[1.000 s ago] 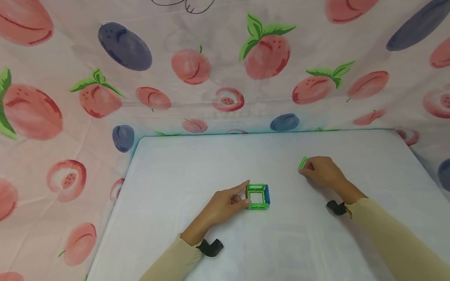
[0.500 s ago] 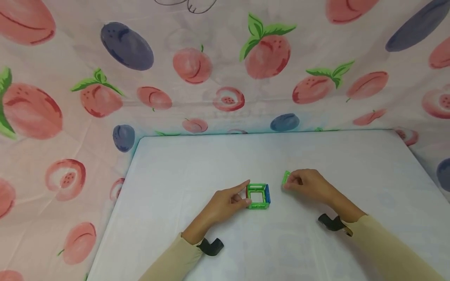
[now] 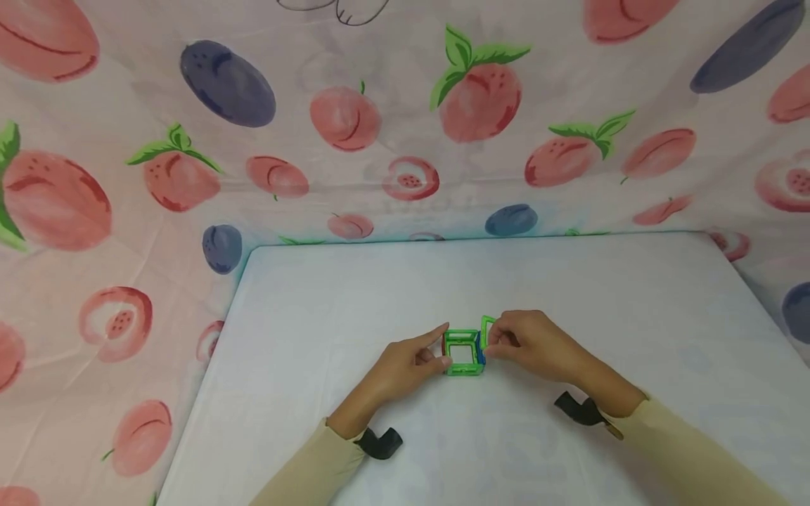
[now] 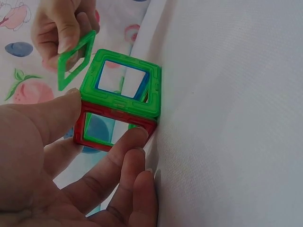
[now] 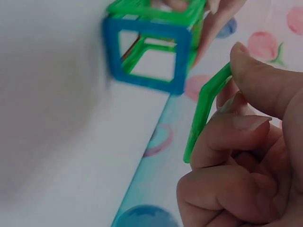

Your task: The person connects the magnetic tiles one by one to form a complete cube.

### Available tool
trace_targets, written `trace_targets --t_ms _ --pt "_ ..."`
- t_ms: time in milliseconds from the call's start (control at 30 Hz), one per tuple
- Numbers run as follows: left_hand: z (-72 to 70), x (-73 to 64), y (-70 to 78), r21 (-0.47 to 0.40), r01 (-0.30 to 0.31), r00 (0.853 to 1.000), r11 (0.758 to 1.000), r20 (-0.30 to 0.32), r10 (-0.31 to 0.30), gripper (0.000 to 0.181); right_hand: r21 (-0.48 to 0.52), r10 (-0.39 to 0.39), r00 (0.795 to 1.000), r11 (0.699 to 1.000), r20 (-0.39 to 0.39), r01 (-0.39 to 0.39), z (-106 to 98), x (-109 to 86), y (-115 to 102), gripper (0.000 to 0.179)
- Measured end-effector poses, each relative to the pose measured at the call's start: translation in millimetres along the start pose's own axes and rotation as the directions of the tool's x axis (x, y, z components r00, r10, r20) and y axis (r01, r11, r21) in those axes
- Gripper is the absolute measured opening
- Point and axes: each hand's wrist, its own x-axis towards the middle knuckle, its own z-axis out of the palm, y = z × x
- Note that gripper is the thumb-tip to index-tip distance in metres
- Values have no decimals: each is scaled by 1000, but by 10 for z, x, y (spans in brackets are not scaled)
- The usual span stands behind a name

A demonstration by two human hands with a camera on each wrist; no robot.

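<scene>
A small cube of magnetic tiles [image 3: 464, 370] stands on the white table, its top uncovered in the head view. Green frames make up most of it, with a red tile [image 4: 118, 111] on the left side and a blue tile [image 5: 182, 61] on the right. My left hand [image 3: 394, 371] holds the cube by the red side, thumb at the near corner and index finger at the far one. Between thumb and fingers, my right hand [image 3: 536, 343] pinches a loose green square tile [image 3: 484, 333], tilted up right beside the cube's blue side.
The white table [image 3: 342, 295] reaches back to a fruit-print cloth [image 3: 354, 56], which also hangs at the left and right. Black wrist straps [image 3: 380, 445] jut out below both hands.
My right hand has come left and toward me with the green tile, from the table's right part to the cube's side. The left hand and the cube have stayed in place.
</scene>
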Motion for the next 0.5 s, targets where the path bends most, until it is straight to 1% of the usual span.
trace_targets --t_ms 200,333,433,500 --pt "1 8 -24 -7 -4 1000 1000 10 4 65 -23 -37 999 999 29 37 54 71 -184 17" --pt "-6 15 -26 -18 -13 1000 1000 18 13 70 -41 -63 996 997 57 65 93 127 -268 18" --pt "-12 19 -23 -22 -21 1000 1000 19 21 71 -58 -60 995 996 81 65 129 165 -304 18" --pt "-15 18 -18 -24 -26 999 999 19 27 71 -75 -40 995 996 96 47 152 187 -324 18"
